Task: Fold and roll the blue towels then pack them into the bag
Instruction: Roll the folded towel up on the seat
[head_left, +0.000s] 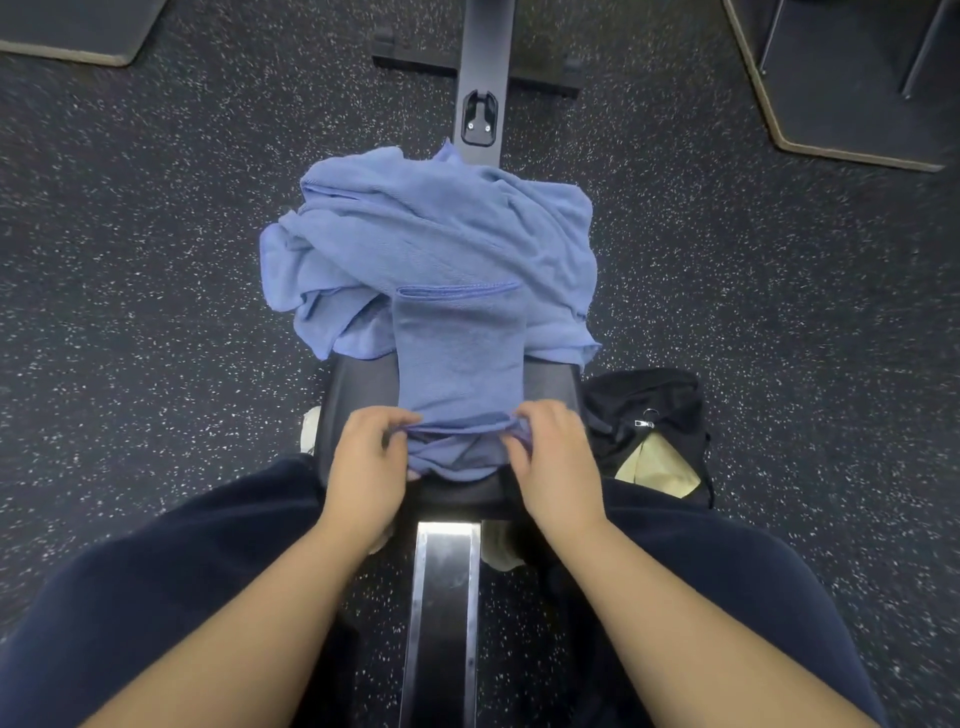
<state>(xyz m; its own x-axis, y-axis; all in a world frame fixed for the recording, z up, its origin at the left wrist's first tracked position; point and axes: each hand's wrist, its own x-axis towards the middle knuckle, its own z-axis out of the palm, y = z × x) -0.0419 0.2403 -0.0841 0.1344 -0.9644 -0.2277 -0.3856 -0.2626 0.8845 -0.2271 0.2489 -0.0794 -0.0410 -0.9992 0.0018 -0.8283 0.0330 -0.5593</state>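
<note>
A blue towel, folded into a long narrow strip, lies lengthwise on the black bench pad. Its near end is curled over into the start of a roll. My left hand pinches the left side of that curled end and my right hand pinches the right side. Beyond the strip, a loose heap of blue towels covers the far part of the bench. A black bag sits on the floor to the right of the bench, unzipped, with something pale yellow showing inside.
The bench's metal rail runs between my legs in dark trousers. Its black frame continues beyond the towels. Dark speckled rubber floor lies on both sides. Dark mats sit at the far left and far right corners.
</note>
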